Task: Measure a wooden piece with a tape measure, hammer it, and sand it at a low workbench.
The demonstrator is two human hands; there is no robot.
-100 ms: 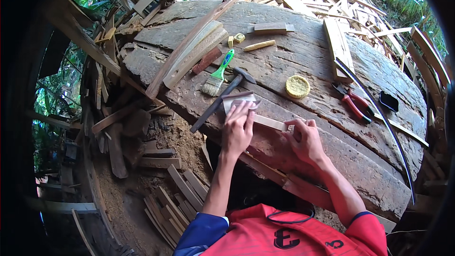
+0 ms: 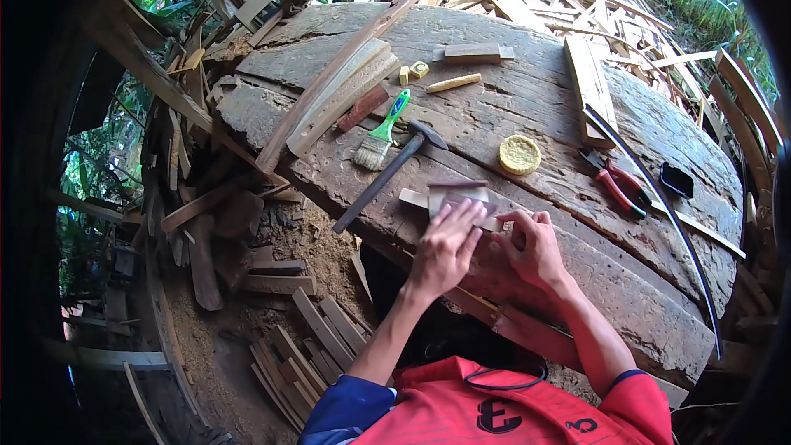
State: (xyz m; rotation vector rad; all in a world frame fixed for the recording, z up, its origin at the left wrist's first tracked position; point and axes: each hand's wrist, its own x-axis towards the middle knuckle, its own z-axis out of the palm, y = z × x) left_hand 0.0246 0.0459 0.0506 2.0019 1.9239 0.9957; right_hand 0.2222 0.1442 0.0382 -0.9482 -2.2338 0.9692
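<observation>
My left hand (image 2: 446,252) lies flat on curled sandpaper (image 2: 453,197) across a slim, pale wooden strip (image 2: 413,198); my right hand (image 2: 536,252), curled narrow, pinches its right end. Strip sits on near side of cracked plank bench (image 2: 606,284), right of hammer (image 2: 381,184).

The paper (image 2: 443,200) is on the stick (image 2: 414,198), with the hammer (image 2: 383,188) to its left (and the pliers (image 2: 614,188) off right).
</observation>
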